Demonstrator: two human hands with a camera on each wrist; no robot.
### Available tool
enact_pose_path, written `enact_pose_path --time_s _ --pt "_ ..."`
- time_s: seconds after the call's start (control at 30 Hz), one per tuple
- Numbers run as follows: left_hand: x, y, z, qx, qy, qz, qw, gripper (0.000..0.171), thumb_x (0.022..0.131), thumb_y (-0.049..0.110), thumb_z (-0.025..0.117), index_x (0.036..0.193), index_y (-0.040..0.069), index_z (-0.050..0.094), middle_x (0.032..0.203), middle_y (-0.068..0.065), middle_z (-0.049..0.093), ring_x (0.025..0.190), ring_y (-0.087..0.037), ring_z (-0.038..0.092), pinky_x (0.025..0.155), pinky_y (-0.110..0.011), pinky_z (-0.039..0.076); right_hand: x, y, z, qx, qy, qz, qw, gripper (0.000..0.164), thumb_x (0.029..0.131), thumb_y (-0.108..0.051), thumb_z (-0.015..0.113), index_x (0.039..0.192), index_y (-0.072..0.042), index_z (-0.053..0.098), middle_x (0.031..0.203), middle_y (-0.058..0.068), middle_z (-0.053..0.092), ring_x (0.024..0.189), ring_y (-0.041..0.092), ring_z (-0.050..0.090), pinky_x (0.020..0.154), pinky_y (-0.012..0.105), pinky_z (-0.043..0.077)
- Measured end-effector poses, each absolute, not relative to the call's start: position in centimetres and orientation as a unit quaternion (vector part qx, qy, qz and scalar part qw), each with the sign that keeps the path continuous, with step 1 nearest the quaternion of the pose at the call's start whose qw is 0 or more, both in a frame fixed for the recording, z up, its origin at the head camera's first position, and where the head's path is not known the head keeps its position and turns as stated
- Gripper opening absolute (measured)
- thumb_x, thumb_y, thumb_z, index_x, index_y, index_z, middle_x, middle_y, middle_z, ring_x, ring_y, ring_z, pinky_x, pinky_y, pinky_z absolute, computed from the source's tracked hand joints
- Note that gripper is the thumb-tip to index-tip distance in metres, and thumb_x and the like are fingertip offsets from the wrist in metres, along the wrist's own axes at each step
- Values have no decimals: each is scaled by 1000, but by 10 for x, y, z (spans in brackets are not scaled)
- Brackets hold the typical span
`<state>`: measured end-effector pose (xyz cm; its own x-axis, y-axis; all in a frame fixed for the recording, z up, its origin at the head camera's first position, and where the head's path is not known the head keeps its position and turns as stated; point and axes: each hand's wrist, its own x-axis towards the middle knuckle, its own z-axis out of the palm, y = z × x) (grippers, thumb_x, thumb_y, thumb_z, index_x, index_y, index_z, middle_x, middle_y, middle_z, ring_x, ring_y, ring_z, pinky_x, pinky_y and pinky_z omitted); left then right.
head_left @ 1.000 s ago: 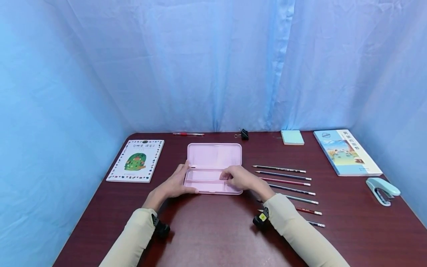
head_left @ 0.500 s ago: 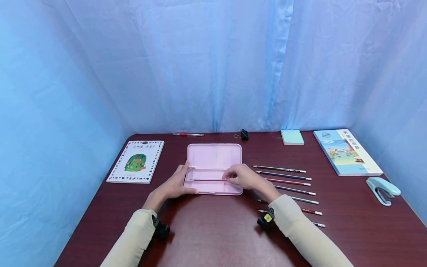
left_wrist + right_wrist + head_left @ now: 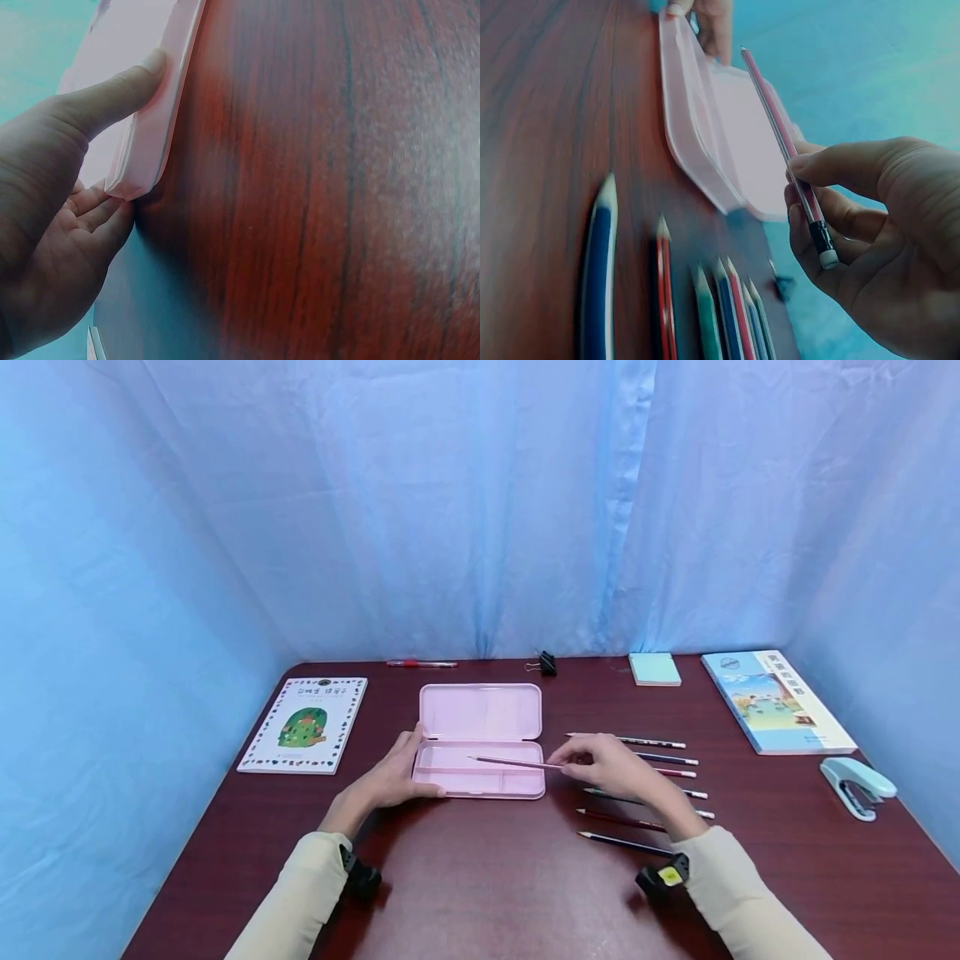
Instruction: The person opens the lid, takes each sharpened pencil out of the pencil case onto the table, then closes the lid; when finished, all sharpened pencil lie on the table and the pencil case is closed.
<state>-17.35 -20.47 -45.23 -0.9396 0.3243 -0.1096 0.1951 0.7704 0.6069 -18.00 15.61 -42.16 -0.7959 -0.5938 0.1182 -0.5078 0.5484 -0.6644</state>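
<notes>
A pink pencil case point(image 3: 453, 783) lies with its lid point(image 3: 480, 712) raised at the back and its divided tray in front. My left hand point(image 3: 386, 777) grips its left end; in the left wrist view the thumb point(image 3: 124, 94) lies over the front edge, the fingers at the end. Just right of the case, my right hand point(image 3: 603, 766) pinches a red striped pencil point(image 3: 769, 105) near its black-banded, white-eraser end. Its sharpened tip points left over the tray. Several pencils point(image 3: 626, 842) lie in a row on the table, some partly hidden under the right hand and forearm.
On the left lies a picture book point(image 3: 303, 727). Along the back are a red pen point(image 3: 422, 663), a black binder clip point(image 3: 547, 663) and a sticky note pad point(image 3: 655, 669). Another book point(image 3: 780, 702) and a mint stapler point(image 3: 857, 787) are on the right. Blue curtains enclose the table.
My right hand has moved right, out of the tray, bringing the red striped pencil from lying along the divider to a slant above the case. The left hand stays on the case.
</notes>
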Motion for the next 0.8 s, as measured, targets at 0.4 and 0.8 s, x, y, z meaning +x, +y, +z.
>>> enact_pose_path --time_s 0.4,0.8 --pt "-174 -204 -454 147 934 308 102 118 66 49 78 149 9 3 141 -11 27 127 -21 30 105 -40 27 -123 249 -429 -268 903 -333 46 14 89 -20 61 100 -25 69 94 -13 64 85 2 55 71 25 46" --pt "-172 -204 -450 140 935 308 107 116 68 48 77 149 10 3 142 -10 24 126 -21 30 105 -41 27 -56 292 -440 -217 915 -341 -2 23 86 -10 64 100 -28 68 93 -13 62 79 1 54 63 16 41"
